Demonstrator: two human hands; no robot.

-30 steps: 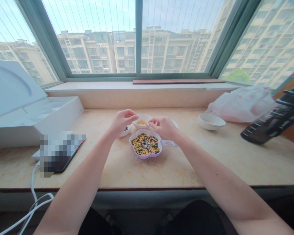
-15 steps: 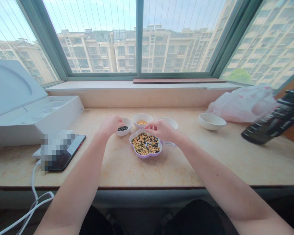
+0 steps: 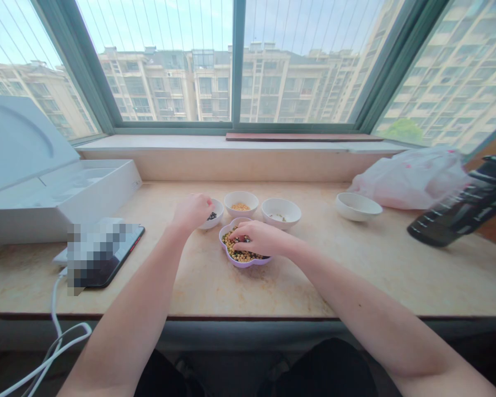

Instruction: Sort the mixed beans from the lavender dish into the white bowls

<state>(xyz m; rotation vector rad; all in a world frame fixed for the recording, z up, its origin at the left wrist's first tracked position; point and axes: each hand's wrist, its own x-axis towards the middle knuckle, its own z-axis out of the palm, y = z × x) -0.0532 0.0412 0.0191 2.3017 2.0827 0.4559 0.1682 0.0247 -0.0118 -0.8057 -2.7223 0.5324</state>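
Right hand: reaches over the purple bowl from its right side, the hand [image 3: 267,238] covering the bowl's right part.
Right grip: parted by a narrow gap, thumb below and fingers above; beans show between them.
Mixed beans: the yellow and black beans [image 3: 240,256] lie in the purple bowl [image 3: 243,264], directly under and around the right grip; contact with the fingertips is too small to make out.
Left hand: hovers at the left side of the black-bean bowl, the hand [image 3: 192,212] hiding part of its rim.
Left grip: fingers curled close together; cannot tell whether they hold a bean.
Black beans: a small heap [image 3: 212,216] inside the black-bean bowl [image 3: 217,221], just beside and below the left fingertips.
Yellow beans: a pile [image 3: 240,207] in the middle white bowl [image 3: 242,215], behind the purple bowl and between the hands.
Right white bowl: the bowl [image 3: 281,224] stands behind the right hand, with a few greenish bits [image 3: 278,217] inside.
Bench: the bench [image 3: 215,295] carries all the bowls.
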